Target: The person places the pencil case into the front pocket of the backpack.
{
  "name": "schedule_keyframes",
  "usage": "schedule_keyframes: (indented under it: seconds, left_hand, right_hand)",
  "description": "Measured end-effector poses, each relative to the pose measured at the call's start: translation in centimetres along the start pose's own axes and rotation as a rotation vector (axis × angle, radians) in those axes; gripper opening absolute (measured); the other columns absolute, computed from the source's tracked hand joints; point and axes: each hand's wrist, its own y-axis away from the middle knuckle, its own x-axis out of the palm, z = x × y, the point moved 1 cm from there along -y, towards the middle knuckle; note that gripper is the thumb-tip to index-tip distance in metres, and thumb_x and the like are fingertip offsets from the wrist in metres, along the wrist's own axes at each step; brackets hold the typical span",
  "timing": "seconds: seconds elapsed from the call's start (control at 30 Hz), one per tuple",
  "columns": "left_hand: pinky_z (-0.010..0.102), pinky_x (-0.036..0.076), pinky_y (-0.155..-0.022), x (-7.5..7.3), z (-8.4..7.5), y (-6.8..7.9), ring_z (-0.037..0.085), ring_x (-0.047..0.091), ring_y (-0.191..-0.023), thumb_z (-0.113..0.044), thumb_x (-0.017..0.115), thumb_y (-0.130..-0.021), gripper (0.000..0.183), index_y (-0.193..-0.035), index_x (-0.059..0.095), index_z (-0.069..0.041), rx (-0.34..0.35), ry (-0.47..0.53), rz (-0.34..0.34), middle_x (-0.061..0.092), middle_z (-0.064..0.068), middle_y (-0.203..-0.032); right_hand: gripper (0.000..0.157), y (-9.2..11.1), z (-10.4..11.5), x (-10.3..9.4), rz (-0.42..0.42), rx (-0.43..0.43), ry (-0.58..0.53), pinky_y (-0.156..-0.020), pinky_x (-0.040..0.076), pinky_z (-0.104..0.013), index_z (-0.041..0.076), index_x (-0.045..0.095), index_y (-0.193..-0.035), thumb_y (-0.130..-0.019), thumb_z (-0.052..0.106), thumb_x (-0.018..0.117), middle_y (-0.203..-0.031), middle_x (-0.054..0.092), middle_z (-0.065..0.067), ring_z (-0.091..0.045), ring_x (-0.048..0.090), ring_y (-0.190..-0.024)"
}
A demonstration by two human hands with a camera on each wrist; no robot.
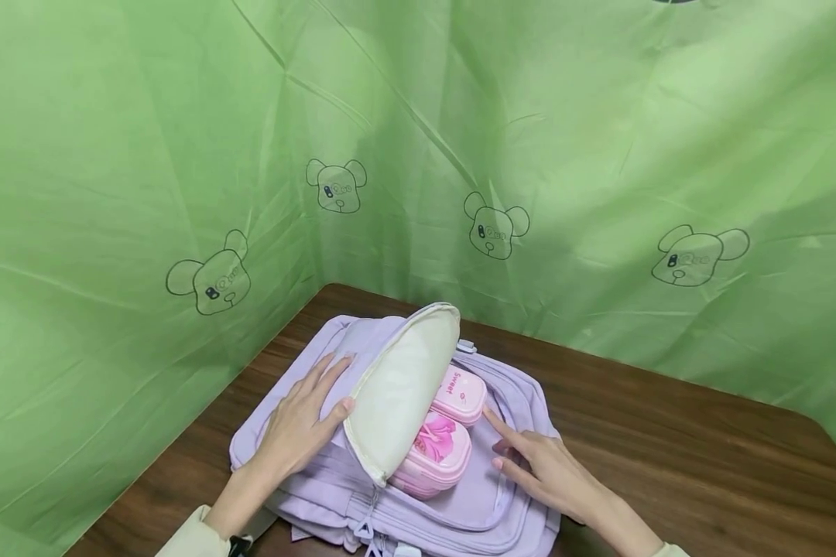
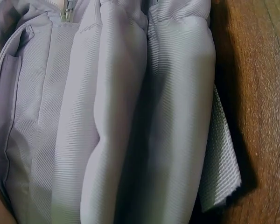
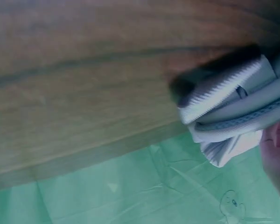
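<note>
A lilac backpack (image 1: 532, 402) lies on the table with its front pocket unzipped and the flap (image 1: 404, 394) folded up, its cream lining showing. Two pink zip cases sit in the pocket: a smaller one (image 1: 460, 396) marked "Sweet" and, nearer, a larger one (image 1: 446, 452) with a pink flower print. The flap partly covers both. My left hand (image 1: 296, 429) rests on the backpack with fingers spread, thumb at the flap's edge. With index finger stretched out, my right hand (image 1: 553, 468) touches or nearly touches the smaller case; its other fingers bend loosely.
Beneath everything is a dark wood-grain table (image 1: 641, 418). Green curtains (image 1: 585, 155) with mouse-head drawings hang around its far and left sides. Zipper pulls (image 1: 364, 530) dangle at the backpack's near side, and a strap end (image 2: 221, 163) juts onto the table in the left wrist view.
</note>
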Motion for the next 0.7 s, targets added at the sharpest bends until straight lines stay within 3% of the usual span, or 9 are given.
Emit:
schedule_keyframes:
  seconds: [0.23,0.47,0.7]
  left_hand:
    - [0.075,0.032,-0.08,0.0,-0.2,0.2,0.044,0.041,-0.121,-0.043,0.048,-0.094,0.056,-0.146,0.032,-0.029,-0.034,-0.009,0.008,0.023,0.005,-0.152]
    - [0.074,0.032,-0.081,0.0,-0.2,0.3,0.046,0.04,-0.121,-0.044,0.048,-0.094,0.056,-0.146,0.033,-0.028,-0.038,-0.025,0.024,0.022,0.006,-0.153]
    - [0.074,0.031,-0.082,0.2,0.2,0.1,0.047,0.041,-0.12,-0.043,0.048,-0.094,0.056,-0.146,0.031,-0.029,-0.028,-0.02,0.017,0.021,0.006,-0.153]
  right_hand:
    - [0.073,-0.5,0.4,0.2,-0.022,0.002,0.046,-0.06,0.046,-0.023,0.018,0.038,-0.144,-0.082,0.042,0.068,-0.082,0.063,0.016,0.004,0.051,-0.066]
    - [0.085,-0.8,1.1,0.8,-0.057,0.003,0.114,-0.053,0.042,-0.021,0.02,0.038,-0.144,-0.074,0.057,0.069,-0.072,0.057,0.018,0.007,0.044,-0.058]
    - [0.085,-0.9,1.2,0.1,-0.041,0.013,0.125,-0.053,0.041,-0.021,0.021,0.035,-0.145,-0.076,0.057,0.067,-0.072,0.054,0.016,0.004,0.042,-0.059]
